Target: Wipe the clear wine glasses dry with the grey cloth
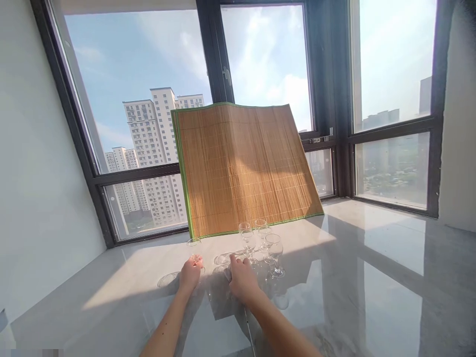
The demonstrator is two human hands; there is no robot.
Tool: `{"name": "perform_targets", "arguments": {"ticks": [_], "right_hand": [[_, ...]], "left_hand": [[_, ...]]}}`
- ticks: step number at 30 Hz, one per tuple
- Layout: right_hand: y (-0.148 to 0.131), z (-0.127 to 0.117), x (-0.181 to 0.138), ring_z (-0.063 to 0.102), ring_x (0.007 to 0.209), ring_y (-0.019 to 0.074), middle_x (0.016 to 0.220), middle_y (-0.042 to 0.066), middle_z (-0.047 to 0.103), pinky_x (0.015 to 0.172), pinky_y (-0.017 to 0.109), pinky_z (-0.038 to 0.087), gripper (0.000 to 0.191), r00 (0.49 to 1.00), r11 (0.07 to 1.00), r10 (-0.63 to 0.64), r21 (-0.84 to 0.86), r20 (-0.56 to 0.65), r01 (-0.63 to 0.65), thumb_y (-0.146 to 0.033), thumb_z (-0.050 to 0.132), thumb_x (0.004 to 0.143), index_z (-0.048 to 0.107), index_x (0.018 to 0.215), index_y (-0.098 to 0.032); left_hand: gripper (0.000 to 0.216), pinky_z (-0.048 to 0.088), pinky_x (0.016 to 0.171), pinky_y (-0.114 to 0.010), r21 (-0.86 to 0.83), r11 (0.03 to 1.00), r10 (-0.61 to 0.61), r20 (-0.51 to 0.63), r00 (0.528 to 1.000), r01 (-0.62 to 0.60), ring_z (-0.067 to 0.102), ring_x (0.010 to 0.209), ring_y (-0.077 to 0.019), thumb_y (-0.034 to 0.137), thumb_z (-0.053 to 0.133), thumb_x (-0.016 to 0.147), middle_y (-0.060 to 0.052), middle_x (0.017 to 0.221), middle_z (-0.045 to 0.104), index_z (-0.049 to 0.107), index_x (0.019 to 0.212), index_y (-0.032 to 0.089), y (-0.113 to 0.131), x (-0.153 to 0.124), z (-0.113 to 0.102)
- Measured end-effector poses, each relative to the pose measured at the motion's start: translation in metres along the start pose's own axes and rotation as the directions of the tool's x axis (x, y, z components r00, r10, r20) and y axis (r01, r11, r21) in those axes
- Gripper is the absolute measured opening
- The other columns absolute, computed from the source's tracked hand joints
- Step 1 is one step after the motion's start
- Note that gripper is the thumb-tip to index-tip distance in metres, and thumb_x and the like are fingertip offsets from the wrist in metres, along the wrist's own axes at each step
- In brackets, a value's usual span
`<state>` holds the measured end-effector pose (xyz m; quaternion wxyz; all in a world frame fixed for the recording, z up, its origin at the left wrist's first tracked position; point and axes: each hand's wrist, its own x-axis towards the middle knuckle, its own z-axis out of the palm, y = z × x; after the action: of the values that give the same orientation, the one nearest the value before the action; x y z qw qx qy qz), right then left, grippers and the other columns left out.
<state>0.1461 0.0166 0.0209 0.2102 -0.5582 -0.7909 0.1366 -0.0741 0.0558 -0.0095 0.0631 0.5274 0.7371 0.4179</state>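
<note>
My left hand is closed around the lower part of a clear stemmed glass, which stands upright on the glossy grey surface; its rim shows above my fingers. To the right, my right hand has its fingers curled, close in front of a group of clear glasses. Whatever those fingers hold, if anything, is hidden. Nearest this hand is an upright stemmed glass, its foot partly hidden. Another stemmed glass stands at the front right of the group, apart from my hand. Several more glasses cluster behind, overlapping in view.
A bamboo mat with green edging leans against the dark window frame behind the glasses. The polished sill carries bright reflections and shadows. A white wall bounds the left side. A thin seam runs between my forearms.
</note>
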Motion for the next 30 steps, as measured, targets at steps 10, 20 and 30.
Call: {"name": "perform_targets", "arguments": {"ticks": [10, 20, 30], "right_hand": [[0.015, 0.027, 0.017, 0.06, 0.096, 0.0243, 0.103, 0.011, 0.065, 0.08, 0.033, 0.045, 0.081, 0.972, 0.916, -0.121, 0.354, -0.199, 0.187, 0.001, 0.046, 0.067, 0.032, 0.145, -0.018], [0.001, 0.021, 0.011, 0.061, 0.089, 0.0189, 0.099, 0.005, 0.064, 0.08, 0.035, 0.051, 0.075, 0.784, 0.752, -0.26, 0.392, -0.563, 0.531, -0.004, 0.045, 0.074, 0.027, 0.145, -0.024], [0.001, 0.012, 0.009, 0.058, 0.102, 0.0222, 0.111, 0.009, 0.062, 0.088, 0.039, 0.052, 0.071, 0.692, 0.742, -0.307, 0.291, -0.654, 0.604, -0.002, 0.043, 0.075, 0.034, 0.142, -0.023]], "left_hand": [[0.041, 0.038, 0.066, -0.024, 0.167, 0.98, 0.093, 0.109, 0.99, -0.111, 0.065, 0.076, -0.0173, 0.042, 0.043, 0.093, -0.002, 0.075, 0.071, 0.06, 0.124, 0.02, 0.047, -0.04, -0.005], [0.045, 0.039, 0.069, -0.028, 0.376, 0.919, 0.077, 0.119, 0.99, -0.117, 0.065, 0.094, -0.0227, 0.03, 0.045, 0.09, -0.009, 0.105, 0.072, 0.053, 0.134, 0.019, 0.056, -0.079, -0.024], [0.039, 0.032, 0.101, -0.045, 0.539, 0.718, 0.479, 0.079, 0.874, -0.442, 0.059, 0.094, -0.0231, 0.006, 0.048, 0.079, -0.003, 0.087, 0.069, 0.069, 0.106, 0.027, 0.062, -0.072, -0.041]]}}
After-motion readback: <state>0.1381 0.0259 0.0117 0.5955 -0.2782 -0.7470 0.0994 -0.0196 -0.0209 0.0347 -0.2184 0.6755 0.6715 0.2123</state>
